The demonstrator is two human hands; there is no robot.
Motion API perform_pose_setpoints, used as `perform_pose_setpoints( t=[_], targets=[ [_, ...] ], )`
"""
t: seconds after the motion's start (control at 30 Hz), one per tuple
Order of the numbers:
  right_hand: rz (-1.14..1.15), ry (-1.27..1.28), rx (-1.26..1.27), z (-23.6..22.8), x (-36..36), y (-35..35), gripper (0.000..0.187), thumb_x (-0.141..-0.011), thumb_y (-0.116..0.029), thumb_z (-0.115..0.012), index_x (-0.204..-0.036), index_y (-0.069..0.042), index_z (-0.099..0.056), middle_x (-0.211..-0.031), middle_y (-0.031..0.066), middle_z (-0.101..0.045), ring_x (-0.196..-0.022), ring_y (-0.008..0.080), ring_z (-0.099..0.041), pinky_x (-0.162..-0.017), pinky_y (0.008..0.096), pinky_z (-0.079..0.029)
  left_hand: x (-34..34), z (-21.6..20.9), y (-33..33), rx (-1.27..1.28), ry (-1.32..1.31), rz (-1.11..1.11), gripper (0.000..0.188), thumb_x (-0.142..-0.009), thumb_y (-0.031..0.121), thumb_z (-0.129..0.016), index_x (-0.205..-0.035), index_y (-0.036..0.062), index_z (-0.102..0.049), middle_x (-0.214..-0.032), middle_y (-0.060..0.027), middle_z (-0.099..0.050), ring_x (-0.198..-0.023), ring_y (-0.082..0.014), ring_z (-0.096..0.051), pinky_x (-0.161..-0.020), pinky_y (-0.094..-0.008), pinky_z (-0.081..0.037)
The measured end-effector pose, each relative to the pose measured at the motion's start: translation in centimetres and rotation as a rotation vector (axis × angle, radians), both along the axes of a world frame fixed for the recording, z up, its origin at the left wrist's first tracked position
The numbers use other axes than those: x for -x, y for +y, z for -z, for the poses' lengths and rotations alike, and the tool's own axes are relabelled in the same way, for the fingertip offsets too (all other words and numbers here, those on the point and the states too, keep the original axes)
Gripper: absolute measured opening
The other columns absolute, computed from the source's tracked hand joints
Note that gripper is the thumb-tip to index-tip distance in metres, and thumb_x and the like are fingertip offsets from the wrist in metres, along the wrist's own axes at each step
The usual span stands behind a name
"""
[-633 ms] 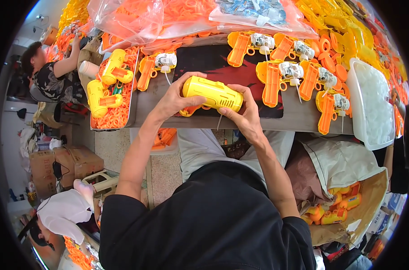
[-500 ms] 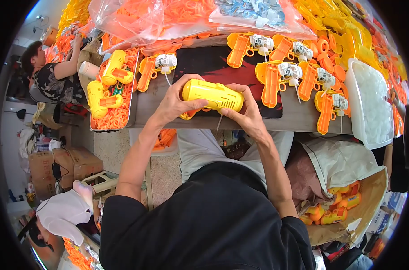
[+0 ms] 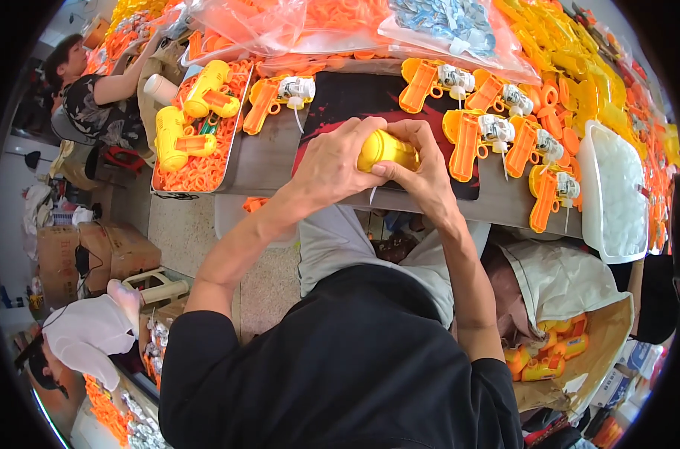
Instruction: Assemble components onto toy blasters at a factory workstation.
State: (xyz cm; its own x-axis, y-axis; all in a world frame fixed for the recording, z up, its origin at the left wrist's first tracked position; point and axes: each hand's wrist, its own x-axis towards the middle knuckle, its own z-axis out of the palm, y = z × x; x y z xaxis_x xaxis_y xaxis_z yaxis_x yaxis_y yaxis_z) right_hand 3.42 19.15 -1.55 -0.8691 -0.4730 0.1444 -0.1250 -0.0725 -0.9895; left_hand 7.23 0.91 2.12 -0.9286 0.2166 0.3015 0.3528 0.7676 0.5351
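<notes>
My left hand (image 3: 331, 163) and my right hand (image 3: 424, 173) are both closed round a yellow plastic toy gun body (image 3: 391, 151) just above the table's near edge. Its rounded end shows between my hands, while its left side is hidden behind my left fingers. My right thumb presses against its near side. A thin white strip sticks out below my hands. To the right lie several orange handle assemblies with white mechanisms (image 3: 497, 130) and white strips. One similar handle assembly (image 3: 265, 103) lies to the left of my hands.
On the left a tray (image 3: 235, 123) holds orange rings and yellow toy bodies (image 3: 172, 138). A white bin (image 3: 615, 202) of translucent parts stands right. Plastic bags and heaps of orange and yellow parts line the back. A sack (image 3: 609, 337) of yellow-orange pieces sits below. Two other people are at left.
The yellow toy gun body has turned from lying crosswise to showing me its rounded end. My left hand has moved right and wrapped over it. The whole view has shifted slightly.
</notes>
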Motion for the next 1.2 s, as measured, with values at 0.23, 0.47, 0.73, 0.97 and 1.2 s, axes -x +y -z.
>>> perform_pose_setpoints(
  t=[0.23, 0.47, 0.73, 0.97, 1.2],
  targets=[
    [-0.033, 0.138, -0.064, 0.2, 0.6, 2.0, 0.068, -0.082, -0.018, -0.083, -0.14, -0.002, -0.05, -0.14, 0.0127, -0.052, -0.127, 0.0203, -0.052, -0.109, 0.0346, -0.041, -0.3, -1.7, -2.2, -0.277, 0.02, 0.13, 0.06, -0.075, 0.022, -0.087, -0.124, 0.0067, -0.056, -0.11, -0.0116, -0.065, -0.095, -0.0261, -0.068, -0.082, -0.0353, -0.055],
    [0.089, 0.312, -0.083, -2.1, -0.1, 0.7, 0.057, -0.078, -0.015, -0.084, -0.129, -0.001, -0.062, -0.127, 0.011, -0.058, -0.12, 0.0212, -0.056, -0.101, 0.0322, -0.046, -0.8, -0.6, -4.0, -0.53, -0.004, 0.163, 0.061, -0.074, 0.014, -0.09, -0.124, 0.0048, -0.056, -0.116, -0.0085, -0.065, -0.105, -0.0155, -0.064, -0.092, -0.031, -0.052],
    [0.093, 0.453, -0.14, -2.4, 0.4, 0.6, 0.073, -0.067, -0.012, -0.091, -0.131, -0.004, -0.057, -0.129, 0.0109, -0.058, -0.121, 0.0236, -0.056, -0.099, 0.0352, -0.048, -0.3, -3.6, -5.0, -0.038, 0.016, 0.202, 0.081, -0.071, 0.019, -0.088, -0.138, 0.0064, -0.045, -0.122, -0.0149, -0.065, -0.11, -0.0279, -0.067, -0.093, -0.0372, -0.053],
    [0.242, 0.437, 0.047, -3.0, 2.1, 1.2, 0.069, -0.075, -0.002, -0.084, -0.134, -0.007, -0.049, -0.147, 0.0127, -0.04, -0.138, 0.0233, -0.041, -0.107, 0.0406, -0.047, 3.0, -2.5, 0.1, -0.023, 0.022, 0.204, 0.104, -0.074, 0.025, -0.083, -0.159, 0.0193, -0.023, -0.109, -0.017, -0.064, -0.092, -0.0379, -0.068, -0.076, -0.0458, -0.057],
    [0.226, 0.051, 0.103, -1.6, 1.5, 2.7, 0.02, -0.092, -0.005, -0.072, -0.102, -0.002, -0.056, -0.136, 0.0101, -0.053, -0.11, 0.0133, -0.059, -0.088, 0.0267, -0.052, 4.2, -2.5, 1.6, 0.124, -0.049, 0.2, 0.092, -0.072, 0.021, -0.083, -0.151, 0.0232, -0.036, -0.101, -0.0129, -0.059, -0.079, -0.0371, -0.067, -0.068, -0.0467, -0.057]
  ],
)
